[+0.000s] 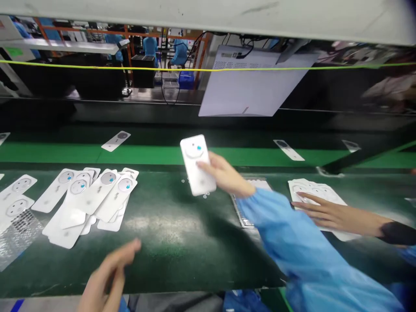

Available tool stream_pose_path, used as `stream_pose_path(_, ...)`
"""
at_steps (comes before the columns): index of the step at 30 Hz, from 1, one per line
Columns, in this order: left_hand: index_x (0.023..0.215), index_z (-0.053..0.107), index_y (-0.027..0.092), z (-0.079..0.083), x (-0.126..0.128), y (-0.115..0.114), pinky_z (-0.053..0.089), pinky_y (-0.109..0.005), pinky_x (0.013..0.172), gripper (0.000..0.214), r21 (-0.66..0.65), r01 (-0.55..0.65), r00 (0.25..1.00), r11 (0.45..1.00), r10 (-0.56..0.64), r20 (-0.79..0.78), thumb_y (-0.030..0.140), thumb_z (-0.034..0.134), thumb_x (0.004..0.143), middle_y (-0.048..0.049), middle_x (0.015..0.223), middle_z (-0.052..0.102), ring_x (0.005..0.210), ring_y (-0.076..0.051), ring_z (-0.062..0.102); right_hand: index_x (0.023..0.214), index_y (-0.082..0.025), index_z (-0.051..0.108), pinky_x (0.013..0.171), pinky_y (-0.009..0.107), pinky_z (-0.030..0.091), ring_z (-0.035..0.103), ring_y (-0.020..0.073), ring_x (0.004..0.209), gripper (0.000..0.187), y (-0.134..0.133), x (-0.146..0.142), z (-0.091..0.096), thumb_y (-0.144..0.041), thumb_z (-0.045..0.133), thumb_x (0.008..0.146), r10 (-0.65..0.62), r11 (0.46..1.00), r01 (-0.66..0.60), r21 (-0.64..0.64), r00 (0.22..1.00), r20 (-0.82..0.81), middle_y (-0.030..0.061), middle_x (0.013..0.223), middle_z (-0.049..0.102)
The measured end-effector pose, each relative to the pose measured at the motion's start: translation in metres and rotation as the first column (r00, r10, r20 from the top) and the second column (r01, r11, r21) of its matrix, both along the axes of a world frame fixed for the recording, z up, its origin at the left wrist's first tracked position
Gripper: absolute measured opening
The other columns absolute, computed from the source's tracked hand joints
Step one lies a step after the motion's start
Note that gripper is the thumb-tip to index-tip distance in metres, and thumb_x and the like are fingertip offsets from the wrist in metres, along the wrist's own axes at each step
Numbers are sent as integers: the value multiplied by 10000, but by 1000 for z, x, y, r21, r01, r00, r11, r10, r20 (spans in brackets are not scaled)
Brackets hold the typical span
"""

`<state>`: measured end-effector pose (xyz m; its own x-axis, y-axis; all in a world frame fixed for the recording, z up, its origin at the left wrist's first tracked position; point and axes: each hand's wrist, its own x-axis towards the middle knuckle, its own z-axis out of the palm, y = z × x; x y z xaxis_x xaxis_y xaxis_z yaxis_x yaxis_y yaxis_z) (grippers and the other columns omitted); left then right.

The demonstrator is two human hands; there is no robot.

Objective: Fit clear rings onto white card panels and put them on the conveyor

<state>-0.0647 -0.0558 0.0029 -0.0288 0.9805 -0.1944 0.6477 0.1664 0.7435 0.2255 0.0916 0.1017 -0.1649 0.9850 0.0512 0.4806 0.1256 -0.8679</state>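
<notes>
In the head view, the right hand (227, 174) pinches one white cover (196, 167) between thumb and fingers, up off the green desk (169, 260), near the centre of the dial. The left hand (102, 275), blurred, between seven and eight o'clock, holds nothing, its thumb apart from its fingers. The held cover carries a blue dot (199, 147), so that much is done; being in the air and in neither heap, it looks midway through its handling. Toward eight to nine o'clock lies a loose heap (104, 197), several of its covers also blue-dotted. Between three and four, a co-worker's hand (325, 212) rests over another stack (320, 190), where no blue shows. Many covers lie about; which are finished or left, I cannot tell.
</notes>
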Motion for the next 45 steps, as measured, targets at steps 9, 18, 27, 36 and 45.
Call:
stream_pose_path(9,1155,691,115,31,100,52,594,-389,840,483,-136,179,536,974,19,844,418,787,791,-152,1030,781,930,-294,753,917,-184,698,590,259,510,698,186,651,368,-149,-30,-71,-459,491,1046,-19,1000,19,-6,999,-28,45,752,737)
stream_pose_path(18,1098,712,152,8,93,56,530,-267,752,328,10,131,801,991,-112,588,240,704,782,-46,989,748,839,-174,675,1181,-228,719,803,268,583,714,166,871,242,-142,-21,-90,-189,521,1047,-97,889,27,457,987,131,58,994,732)
stream_pose_path(27,1112,693,161,12,97,53,522,-254,713,283,31,222,790,975,-199,580,238,658,842,-37,959,737,798,-158,663,1143,-211,751,593,217,502,647,108,679,262,-137,-22,-94,-157,513,1047,-198,821,-47,569,911,361,38,900,701)
stream_pose_path(36,1221,654,168,8,93,51,553,-299,829,399,56,285,764,957,-263,589,130,602,827,-43,1054,740,918,-187,690,1060,-209,736,609,230,510,699,121,737,180,-135,-25,-94,-189,559,1040,-199,846,-24,532,912,358,33,930,753)
stream_pose_path(45,1305,626,140,10,92,54,532,-264,690,510,-63,293,711,954,-173,682,160,650,796,-46,969,745,798,-179,682,900,-202,662,505,249,432,561,114,596,200,-127,-32,-89,-360,596,1004,-148,984,165,67,967,-206,26,851,625)
